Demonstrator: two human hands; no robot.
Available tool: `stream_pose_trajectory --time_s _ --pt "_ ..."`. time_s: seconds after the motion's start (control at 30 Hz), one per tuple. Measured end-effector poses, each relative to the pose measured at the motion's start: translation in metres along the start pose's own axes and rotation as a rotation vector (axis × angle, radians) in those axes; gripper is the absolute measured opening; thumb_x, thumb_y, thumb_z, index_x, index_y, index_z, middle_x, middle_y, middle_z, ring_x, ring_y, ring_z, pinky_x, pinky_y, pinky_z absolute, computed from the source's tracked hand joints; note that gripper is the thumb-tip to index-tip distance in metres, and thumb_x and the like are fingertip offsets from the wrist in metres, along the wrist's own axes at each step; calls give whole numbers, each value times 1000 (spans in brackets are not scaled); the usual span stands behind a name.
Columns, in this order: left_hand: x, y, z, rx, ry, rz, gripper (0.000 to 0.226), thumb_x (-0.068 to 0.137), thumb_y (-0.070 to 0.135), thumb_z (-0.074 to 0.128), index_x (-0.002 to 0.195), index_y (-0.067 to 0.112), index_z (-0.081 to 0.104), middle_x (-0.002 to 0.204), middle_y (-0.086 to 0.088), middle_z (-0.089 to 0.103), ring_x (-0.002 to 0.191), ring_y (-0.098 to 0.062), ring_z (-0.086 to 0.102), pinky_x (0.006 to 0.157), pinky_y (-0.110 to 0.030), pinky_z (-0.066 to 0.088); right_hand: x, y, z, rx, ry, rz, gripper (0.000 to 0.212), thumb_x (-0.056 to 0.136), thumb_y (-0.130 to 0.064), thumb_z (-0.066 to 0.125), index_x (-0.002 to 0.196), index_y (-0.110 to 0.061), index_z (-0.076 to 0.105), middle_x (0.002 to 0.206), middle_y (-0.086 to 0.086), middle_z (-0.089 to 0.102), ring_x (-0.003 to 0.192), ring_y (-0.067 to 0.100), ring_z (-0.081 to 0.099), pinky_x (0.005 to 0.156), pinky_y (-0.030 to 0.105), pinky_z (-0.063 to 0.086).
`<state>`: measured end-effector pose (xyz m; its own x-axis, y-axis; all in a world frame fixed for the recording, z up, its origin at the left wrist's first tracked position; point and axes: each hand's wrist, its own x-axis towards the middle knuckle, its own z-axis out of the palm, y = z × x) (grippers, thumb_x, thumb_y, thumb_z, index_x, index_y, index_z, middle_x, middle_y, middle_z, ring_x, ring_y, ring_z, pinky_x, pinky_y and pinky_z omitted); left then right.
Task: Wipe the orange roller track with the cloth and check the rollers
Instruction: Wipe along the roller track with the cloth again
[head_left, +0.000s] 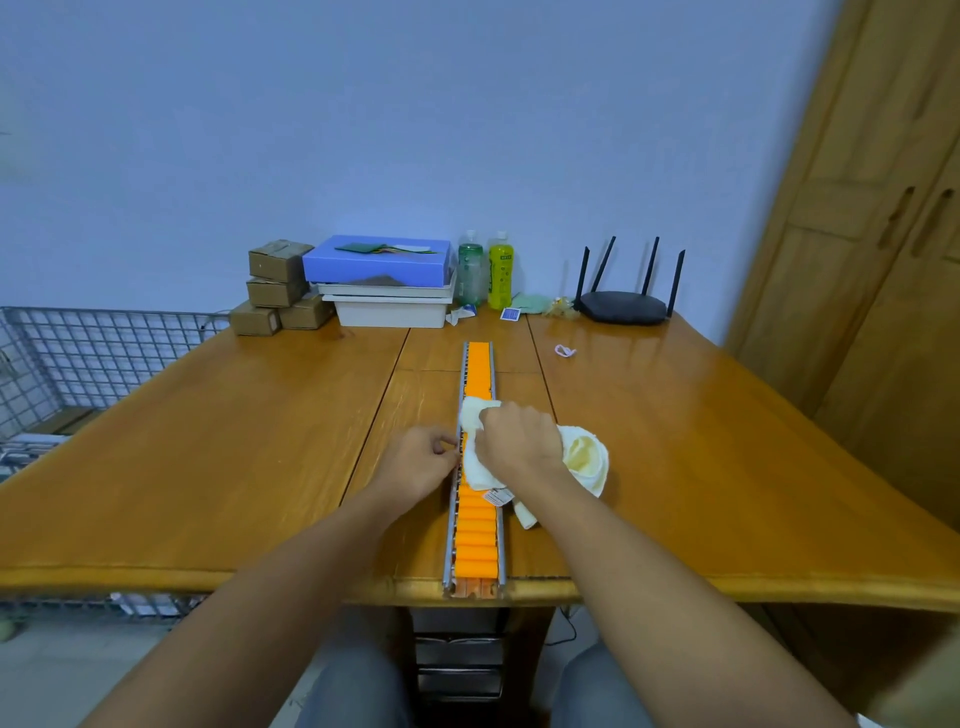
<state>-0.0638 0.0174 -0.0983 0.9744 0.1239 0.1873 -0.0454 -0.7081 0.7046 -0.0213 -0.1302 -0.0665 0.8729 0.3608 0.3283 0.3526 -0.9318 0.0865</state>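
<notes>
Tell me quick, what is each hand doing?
Left hand: fingers curled closed against the metal side rail of the orange roller track.
Right hand: closed on the white cloth, pressing it onto the track.

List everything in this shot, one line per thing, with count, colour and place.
roller track: one, orange rollers in grey rails, table centre
cloth: one, white, on the track under the right hand
table: one, wooden
cardboard boxes: four, brown, stacked at back left
blue box: one, on the white trays
white trays: two, stacked at the back
bottles: two, one green and one yellow, back centre
router: one, black, back right
wire basket: one, grey, left of the table
wardrobe: one, wooden, right
left hand: pinching the track's left rail
right hand: pressing the cloth
</notes>
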Motion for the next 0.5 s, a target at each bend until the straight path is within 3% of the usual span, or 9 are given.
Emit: stream_pose_trajectory --time_s 0.13,0.3,0.5 --pt "-6 0 1 -9 -7 -51 29 100 26 62 128 18 67 104 -3 73 93 -16 67 83 -34 56 -12 11 -1 -25 9 8 24 102 -26 48 109 -18 69 105 5 67 93 28 66 65 33 37" --pt "-19 4 3 -34 4 -84 29 102 24 59 129 17 66 106 -3 73 94 -15 67 83 -31 55 -24 22 -9 -36 6 28 22 99 -27 52 106 -17 70 100 3 68 89 26 67 63 32 38" --pt "-40 12 -1 -15 9 -97 27 102 24 58 126 16 68 98 1 71 84 -7 63 65 -21 46 -36 13 -29 37 89 52 27 101 -31 48 112 -18 69 107 5 68 96 30 67 66 33 37"
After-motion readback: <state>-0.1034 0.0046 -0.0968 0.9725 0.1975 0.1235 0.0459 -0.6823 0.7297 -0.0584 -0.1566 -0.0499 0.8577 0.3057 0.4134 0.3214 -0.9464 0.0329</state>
